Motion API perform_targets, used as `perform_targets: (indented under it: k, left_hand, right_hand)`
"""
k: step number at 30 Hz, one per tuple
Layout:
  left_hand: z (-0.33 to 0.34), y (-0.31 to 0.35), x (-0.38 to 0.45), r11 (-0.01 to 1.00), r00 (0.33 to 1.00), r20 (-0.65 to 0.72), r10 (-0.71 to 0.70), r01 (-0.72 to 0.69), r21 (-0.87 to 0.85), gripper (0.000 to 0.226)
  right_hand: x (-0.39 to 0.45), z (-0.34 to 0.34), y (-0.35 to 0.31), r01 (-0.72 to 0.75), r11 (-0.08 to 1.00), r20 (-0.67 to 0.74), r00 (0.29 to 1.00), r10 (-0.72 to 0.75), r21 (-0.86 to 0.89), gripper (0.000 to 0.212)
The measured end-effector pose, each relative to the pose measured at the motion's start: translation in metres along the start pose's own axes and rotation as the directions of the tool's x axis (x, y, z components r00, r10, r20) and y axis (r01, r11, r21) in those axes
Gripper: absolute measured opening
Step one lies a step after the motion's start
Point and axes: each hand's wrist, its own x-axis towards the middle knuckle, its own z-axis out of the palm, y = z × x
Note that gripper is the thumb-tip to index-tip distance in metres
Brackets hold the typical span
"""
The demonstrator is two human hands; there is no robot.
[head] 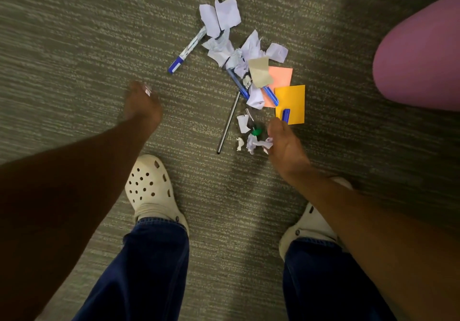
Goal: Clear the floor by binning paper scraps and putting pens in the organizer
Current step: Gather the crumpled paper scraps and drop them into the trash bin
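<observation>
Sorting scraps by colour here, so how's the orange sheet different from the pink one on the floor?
The orange sheet lies on top, nearly fully visible; the pink sheet is partly covered by it, a beige scrap and a blue pen. Orange lies nearer the right hand. Both are flat, uncrumpled rectangles.

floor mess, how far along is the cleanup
Barely begun. Nothing looks cleared: the white paper scraps, orange note, pink note, blue marker and thin black pen all lie on the carpet. The right hand is at the small scraps nearest the feet; the left hand hangs empty. No bin or organizer is in view.
</observation>
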Motion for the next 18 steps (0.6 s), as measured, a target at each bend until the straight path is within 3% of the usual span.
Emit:
perform_targets:
  k: [2, 5, 8, 10, 11, 15, 18]
  left_hand:
    - [0.000, -0.001, -0.022, 0.997, 0.997, -0.011, 0.079, -0.079, 0.023, 0.039]
    - [0.009, 0.007, -0.068, 0.961, 0.959, 0.071, 0.275, -0.272, -0.050, 0.034]
    - [0.026, 0.023, -0.115, 0.861, 0.807, 0.303, 0.507, -0.492, -0.132, 0.049]
    - [0.041, 0.038, -0.135, 0.794, 0.705, 0.397, 0.587, -0.596, -0.116, 0.049]
    - [0.048, 0.045, -0.141, 0.779, 0.689, 0.404, 0.602, -0.618, -0.107, 0.048]
    - [0.068, 0.076, -0.149, 0.847, 0.786, 0.331, 0.523, -0.521, -0.101, 0.042]
    - [0.075, 0.095, -0.147, 0.906, 0.869, 0.257, 0.423, -0.413, -0.096, 0.032]
  right_hand:
    - [-0.011, 0.000, -0.002, 0.005, 0.997, 0.053, 0.999, -0.009, 0.074, 0.044]
    - [-0.018, 0.009, -0.012, 0.023, 0.997, 0.249, 0.968, -0.040, 0.068, 0.064]
    - [-0.011, 0.025, -0.018, 0.004, 0.997, 0.373, 0.927, 0.026, -0.081, 0.084]
    - [-0.004, 0.034, -0.018, -0.041, 0.994, 0.363, 0.929, 0.075, -0.100, 0.075]
    - [0.000, 0.037, -0.018, -0.054, 0.996, 0.344, 0.936, 0.077, -0.077, 0.068]
    - [0.006, 0.038, -0.014, -0.045, 0.999, 0.301, 0.953, 0.039, 0.013, 0.052]
    - [0.000, 0.031, -0.009, 0.004, 0.995, 0.353, 0.935, 0.031, -0.097, 0.044]
